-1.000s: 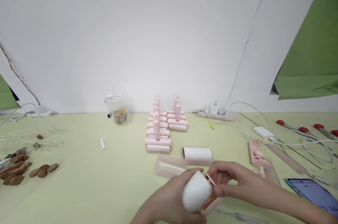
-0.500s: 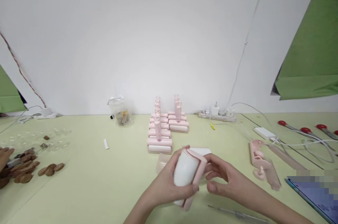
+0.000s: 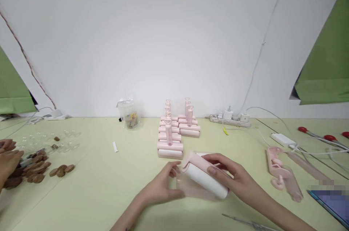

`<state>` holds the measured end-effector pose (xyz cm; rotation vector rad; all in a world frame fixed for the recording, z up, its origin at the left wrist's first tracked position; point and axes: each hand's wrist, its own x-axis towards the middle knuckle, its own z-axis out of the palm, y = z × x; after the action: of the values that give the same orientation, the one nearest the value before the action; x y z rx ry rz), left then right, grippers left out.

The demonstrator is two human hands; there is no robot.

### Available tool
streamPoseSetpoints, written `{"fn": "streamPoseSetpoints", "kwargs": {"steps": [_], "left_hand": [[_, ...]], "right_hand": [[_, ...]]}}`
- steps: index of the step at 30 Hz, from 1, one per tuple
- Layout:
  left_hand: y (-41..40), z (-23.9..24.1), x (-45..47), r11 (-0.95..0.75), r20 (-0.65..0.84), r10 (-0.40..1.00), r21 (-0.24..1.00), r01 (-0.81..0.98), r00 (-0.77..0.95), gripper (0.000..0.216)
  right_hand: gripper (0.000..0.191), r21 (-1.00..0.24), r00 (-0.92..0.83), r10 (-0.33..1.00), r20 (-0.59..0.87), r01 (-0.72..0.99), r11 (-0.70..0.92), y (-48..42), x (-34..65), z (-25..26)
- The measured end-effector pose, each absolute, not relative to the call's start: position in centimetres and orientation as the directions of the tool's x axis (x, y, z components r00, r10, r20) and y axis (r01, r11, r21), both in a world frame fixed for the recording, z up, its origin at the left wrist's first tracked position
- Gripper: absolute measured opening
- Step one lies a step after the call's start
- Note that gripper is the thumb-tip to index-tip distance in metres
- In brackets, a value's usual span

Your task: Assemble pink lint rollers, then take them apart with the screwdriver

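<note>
My right hand (image 3: 231, 176) grips a pink lint roller with a white paper roll (image 3: 204, 178), held slanted low over the table. My left hand (image 3: 160, 187) holds a translucent pink cover (image 3: 188, 189) just under and left of the roller, fingers curled on it. The roller's lower side rests against the cover. Behind them stands a stack of finished pink rollers (image 3: 170, 140) with heart-topped handles, and a second stack (image 3: 189, 125) further back.
A pink handle part and clear cover (image 3: 282, 171) lie to the right, with a power strip (image 3: 230, 119), cables and red-tipped tools. A thin metal tool (image 3: 245, 221) lies at the near edge. Brown discs (image 3: 38, 171) and another person's hands (image 3: 7, 160) are at far left.
The roller went from upright in my left hand to slanted in my right hand. My left hand let go of it and took the translucent cover. Another person's hands appeared at left.
</note>
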<state>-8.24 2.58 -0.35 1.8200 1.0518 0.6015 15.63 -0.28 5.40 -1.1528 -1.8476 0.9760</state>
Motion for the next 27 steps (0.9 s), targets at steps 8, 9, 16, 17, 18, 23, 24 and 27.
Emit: {"fn": "streamPoseSetpoints", "kwargs": {"steps": [8, 9, 16, 17, 18, 23, 24, 27], "left_hand": [[1.7, -1.9, -6.5, -0.161, -0.012, 0.828, 0.953, 0.258, 0.560, 0.054], [1.7, -1.9, -6.6, -0.158, -0.014, 0.829, 0.953, 0.259, 0.559, 0.053], [2.0, -1.5, -6.8, -0.134, -0.041, 0.812, 0.958, 0.254, 0.583, 0.051], [2.0, -1.5, -6.8, -0.132, -0.043, 0.812, 0.958, 0.256, 0.582, 0.051], [2.1, -1.5, -6.7, -0.129, -0.047, 0.812, 0.958, 0.258, 0.582, 0.052], [2.2, -1.6, -6.7, -0.121, -0.066, 0.816, 0.952, 0.282, 0.574, 0.054], [2.2, -1.6, -6.6, -0.124, -0.064, 0.818, 0.951, 0.284, 0.572, 0.054], [2.1, -1.5, -6.6, -0.125, -0.060, 0.818, 0.952, 0.279, 0.572, 0.055]], "right_hand": [[0.021, -0.525, -0.532, 0.796, 0.288, 0.608, 0.596, 0.0, 14.8, 4.0], [0.021, -0.515, -0.532, 0.797, 0.287, 0.615, 0.597, 0.0, 14.9, 4.0], [0.019, -0.486, -0.542, 0.801, 0.254, 0.644, 0.590, 0.1, 15.1, 4.6], [0.019, -0.478, -0.546, 0.799, 0.250, 0.648, 0.593, 0.0, 15.0, 4.6], [0.019, -0.469, -0.552, 0.795, 0.250, 0.650, 0.598, 0.0, 15.0, 4.7], [0.022, -0.413, -0.569, 0.767, 0.295, 0.648, 0.640, -0.4, 15.1, 4.4], [0.023, -0.403, -0.570, 0.765, 0.299, 0.651, 0.643, -0.4, 15.1, 4.5], [0.024, -0.375, -0.568, 0.774, 0.278, 0.678, 0.632, -0.3, 15.1, 4.9]]}}
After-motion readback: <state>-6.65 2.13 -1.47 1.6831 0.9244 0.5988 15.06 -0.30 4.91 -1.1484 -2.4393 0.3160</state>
